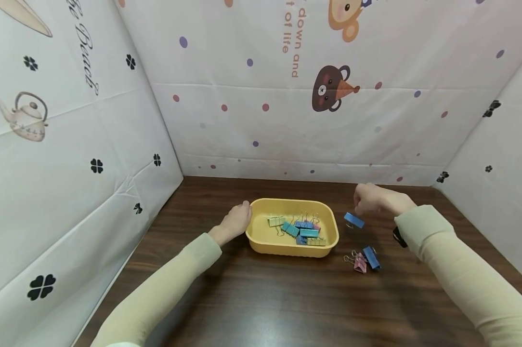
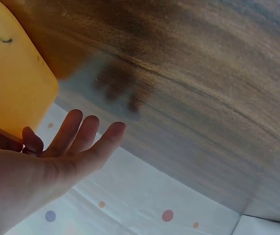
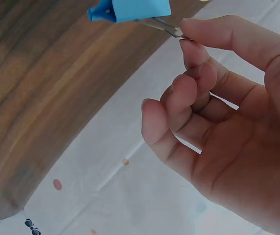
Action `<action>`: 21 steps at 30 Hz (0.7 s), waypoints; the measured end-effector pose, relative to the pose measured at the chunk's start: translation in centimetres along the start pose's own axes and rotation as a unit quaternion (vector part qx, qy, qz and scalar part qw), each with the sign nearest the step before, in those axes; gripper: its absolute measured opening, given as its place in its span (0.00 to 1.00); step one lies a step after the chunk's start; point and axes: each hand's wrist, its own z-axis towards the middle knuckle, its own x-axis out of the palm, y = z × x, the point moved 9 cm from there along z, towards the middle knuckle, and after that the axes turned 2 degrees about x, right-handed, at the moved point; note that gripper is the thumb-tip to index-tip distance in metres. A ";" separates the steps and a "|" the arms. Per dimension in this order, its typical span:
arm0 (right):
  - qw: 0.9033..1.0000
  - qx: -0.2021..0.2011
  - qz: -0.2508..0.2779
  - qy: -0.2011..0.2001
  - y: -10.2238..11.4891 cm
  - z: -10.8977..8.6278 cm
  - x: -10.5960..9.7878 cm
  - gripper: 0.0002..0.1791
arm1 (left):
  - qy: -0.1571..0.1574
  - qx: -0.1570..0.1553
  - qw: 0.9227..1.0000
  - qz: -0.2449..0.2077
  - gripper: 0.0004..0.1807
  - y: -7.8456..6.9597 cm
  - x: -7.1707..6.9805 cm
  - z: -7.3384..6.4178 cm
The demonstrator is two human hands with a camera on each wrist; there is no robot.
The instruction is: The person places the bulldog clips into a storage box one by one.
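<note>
My right hand [image 1: 375, 198] pinches the wire handle of a blue binder clip [image 3: 140, 9] between thumb and index finger, the other fingers loosely bent. In the head view this clip [image 1: 354, 220] shows just below the hand, right of a yellow plastic tray [image 1: 261, 248]. My left hand [image 1: 236, 222] holds the tray's left rim. The left wrist view shows the thumb and one finger at the rim, with the other fingers [image 2: 81, 134] stretched out. Inside the tray lie several binder clips, among them a pale yellow one [image 1: 277, 221] and a teal one [image 1: 291, 229].
A pink binder clip [image 1: 359, 262] and another blue clip [image 1: 371, 258] lie close together on the dark wooden table [image 1: 261, 299], right of the tray. Beside the right sleeve shows a small black object [image 1: 399, 237]. White patterned sheets [image 1: 226, 130] stand behind and at both sides.
</note>
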 end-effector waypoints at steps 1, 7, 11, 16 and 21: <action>1.000 -0.001 -0.002 -0.004 0.0 0.0 -0.2 0.09 | -0.001 0.002 1.000 0.002 0.16 0.0 0.0 0.0; 0.999 -0.017 -0.014 -0.045 0.7 -0.2 -2.0 0.06 | -0.005 -0.003 1.000 0.008 0.15 0.0 0.0 0.1; 0.998 -0.023 -0.018 -0.062 1.1 -0.2 -2.9 0.06 | -0.006 -0.006 1.000 0.007 0.15 0.0 0.0 0.2; 0.997 -0.026 -0.012 -0.067 1.6 -0.3 -3.4 0.07 | 0.002 -0.013 1.000 0.010 0.16 0.2 0.3 0.3; 0.996 -0.033 -0.016 -0.085 2.4 -0.1 -4.1 0.06 | 0.001 -0.011 1.000 0.014 0.17 0.2 0.3 0.3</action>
